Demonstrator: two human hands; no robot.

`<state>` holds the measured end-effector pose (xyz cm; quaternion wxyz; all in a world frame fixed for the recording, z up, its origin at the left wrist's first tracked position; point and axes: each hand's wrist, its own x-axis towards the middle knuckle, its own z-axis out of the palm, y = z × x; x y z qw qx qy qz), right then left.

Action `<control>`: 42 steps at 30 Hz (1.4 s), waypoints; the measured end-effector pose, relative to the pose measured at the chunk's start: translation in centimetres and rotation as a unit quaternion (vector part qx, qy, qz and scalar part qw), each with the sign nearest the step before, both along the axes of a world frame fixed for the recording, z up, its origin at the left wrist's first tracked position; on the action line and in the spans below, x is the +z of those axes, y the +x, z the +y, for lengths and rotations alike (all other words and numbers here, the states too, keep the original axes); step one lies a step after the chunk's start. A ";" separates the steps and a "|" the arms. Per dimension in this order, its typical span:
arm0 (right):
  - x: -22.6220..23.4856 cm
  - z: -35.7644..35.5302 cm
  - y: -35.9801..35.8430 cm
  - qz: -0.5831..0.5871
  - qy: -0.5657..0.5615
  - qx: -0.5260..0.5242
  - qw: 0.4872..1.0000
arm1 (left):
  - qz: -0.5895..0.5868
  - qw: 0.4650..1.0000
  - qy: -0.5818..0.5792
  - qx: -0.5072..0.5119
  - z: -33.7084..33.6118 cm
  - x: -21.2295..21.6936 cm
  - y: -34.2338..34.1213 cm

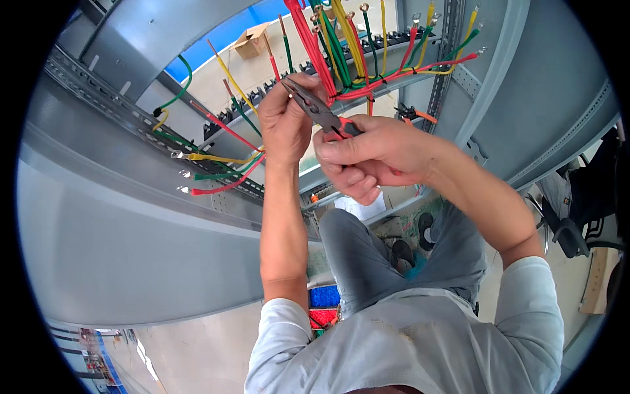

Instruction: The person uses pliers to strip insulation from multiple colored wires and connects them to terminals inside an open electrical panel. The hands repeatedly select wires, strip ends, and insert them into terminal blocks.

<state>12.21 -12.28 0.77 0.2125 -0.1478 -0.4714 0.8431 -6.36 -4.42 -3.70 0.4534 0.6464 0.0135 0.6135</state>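
Two hands, right hand (pixel 367 154) fingers gripping one pliers (pixel 315 108), left hand (pixel 283 118) fingers pinching its tip

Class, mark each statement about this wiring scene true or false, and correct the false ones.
1. The right hand grips pliers with red handles. True.
2. The left hand rests on the person's knee. False: it is raised by the plier tips, among the coloured wires.
3. All the wires are blue. False: they are red, yellow and green.
4. A cardboard box lies on the floor beyond the metal frame. True.
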 end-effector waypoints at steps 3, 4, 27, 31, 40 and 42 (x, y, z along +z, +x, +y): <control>-0.6 0.3 -0.5 0.064 -0.029 0.014 0.997 | -0.005 1.000 -0.013 0.009 0.4 0.1 0.5; 0.0 0.3 -0.1 0.027 0.020 -0.033 0.999 | -0.005 0.999 -0.021 0.040 0.5 0.4 0.9; 4.4 -3.1 1.4 -0.505 0.697 -0.444 0.249 | -0.042 0.975 0.005 0.219 -1.5 3.0 5.5; 4.9 -3.3 1.2 -0.528 0.690 -0.433 0.239 | -0.045 0.976 -0.004 0.213 -1.6 3.2 5.6; 4.8 -3.4 1.1 -0.528 0.690 -0.445 0.215 | -0.052 0.971 -0.007 0.234 -1.5 3.1 5.9; 4.7 -3.3 1.2 -0.523 0.695 -0.448 0.206 | -0.057 0.972 -0.016 0.228 -1.8 3.3 6.0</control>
